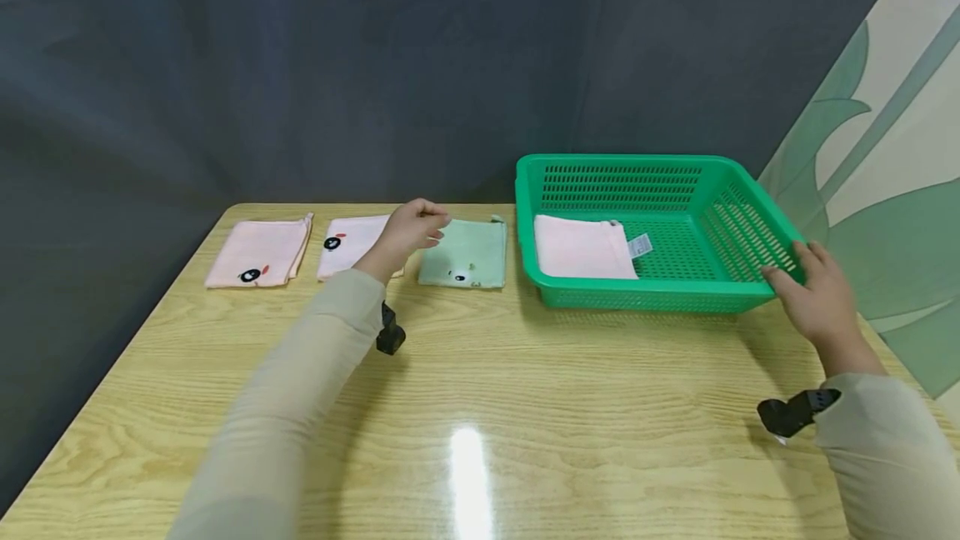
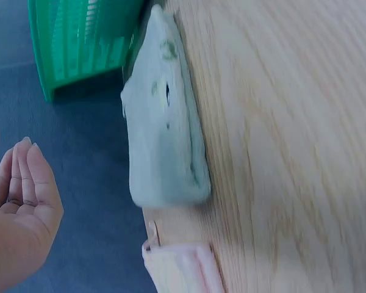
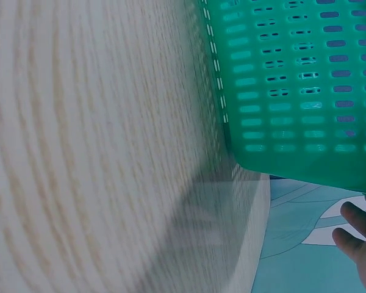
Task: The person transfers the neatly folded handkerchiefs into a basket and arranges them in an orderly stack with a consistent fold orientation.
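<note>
My left hand (image 1: pixel 411 230) hovers over the gap between a pale pink folded cloth (image 1: pixel 349 250) and a light green folded cloth (image 1: pixel 467 252). In the left wrist view its loosely bent fingers (image 2: pixel 32 177) hold nothing, and the green cloth lies folded in layers beside it. With my right hand (image 1: pixel 819 294) I grip the right end of the rim of a green plastic basket (image 1: pixel 652 293). A pink cloth (image 1: pixel 583 248) lies flat in the left part of that basket, near a white tag (image 1: pixel 640 246). The right wrist view shows the basket's slotted side, with the hand partly cut off.
Another pink folded cloth (image 1: pixel 258 254) with a small dark face print lies at the table's far left. The wooden table (image 1: pixel 570 407) meets a dark curtain (image 1: pixel 375 65) at the back. A wall with painted leaves (image 1: pixel 900 215) stands to the right.
</note>
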A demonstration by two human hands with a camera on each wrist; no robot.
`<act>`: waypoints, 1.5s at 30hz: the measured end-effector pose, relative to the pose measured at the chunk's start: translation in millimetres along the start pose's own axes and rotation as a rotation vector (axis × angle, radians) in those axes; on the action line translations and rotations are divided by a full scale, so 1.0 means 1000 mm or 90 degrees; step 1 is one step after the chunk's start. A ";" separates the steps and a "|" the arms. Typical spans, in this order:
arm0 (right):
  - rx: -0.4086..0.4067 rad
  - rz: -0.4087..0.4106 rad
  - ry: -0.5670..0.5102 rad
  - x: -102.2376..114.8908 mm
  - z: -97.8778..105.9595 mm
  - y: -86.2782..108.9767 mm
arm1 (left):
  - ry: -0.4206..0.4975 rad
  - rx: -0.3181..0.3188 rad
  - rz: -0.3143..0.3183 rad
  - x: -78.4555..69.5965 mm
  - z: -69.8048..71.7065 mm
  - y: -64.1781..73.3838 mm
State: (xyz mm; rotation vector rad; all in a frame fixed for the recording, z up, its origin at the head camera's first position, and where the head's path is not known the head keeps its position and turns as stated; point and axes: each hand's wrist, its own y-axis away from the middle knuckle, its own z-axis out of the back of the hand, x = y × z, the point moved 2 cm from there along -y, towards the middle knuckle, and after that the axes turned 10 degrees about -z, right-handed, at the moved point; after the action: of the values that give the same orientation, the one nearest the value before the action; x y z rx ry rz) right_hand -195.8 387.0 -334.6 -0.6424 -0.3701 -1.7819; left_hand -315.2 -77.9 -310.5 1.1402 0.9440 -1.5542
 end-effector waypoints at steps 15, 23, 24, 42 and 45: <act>0.009 -0.007 -0.012 -0.001 0.001 0.000 | -0.045 -0.035 0.016 0.020 0.048 0.015; 0.004 -0.009 -0.002 -0.001 0.001 -0.001 | -0.076 -0.056 0.023 0.027 0.075 0.030; 0.005 -0.010 -0.002 -0.001 0.000 0.000 | -0.083 -0.059 0.025 0.027 0.077 0.032; 0.012 -0.006 -0.004 -0.003 0.000 -0.002 | -0.179 -0.084 0.042 0.033 0.120 0.055; 0.014 -0.005 -0.001 -0.002 0.000 -0.003 | -0.197 -0.105 0.058 0.034 0.129 0.060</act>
State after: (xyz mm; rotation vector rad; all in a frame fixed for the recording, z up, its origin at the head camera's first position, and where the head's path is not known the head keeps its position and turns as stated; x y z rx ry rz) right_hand -197.8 389.5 -335.8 -0.6285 -0.3932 -1.7822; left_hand -289.5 -221.8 -312.4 0.7887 0.7832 -1.4964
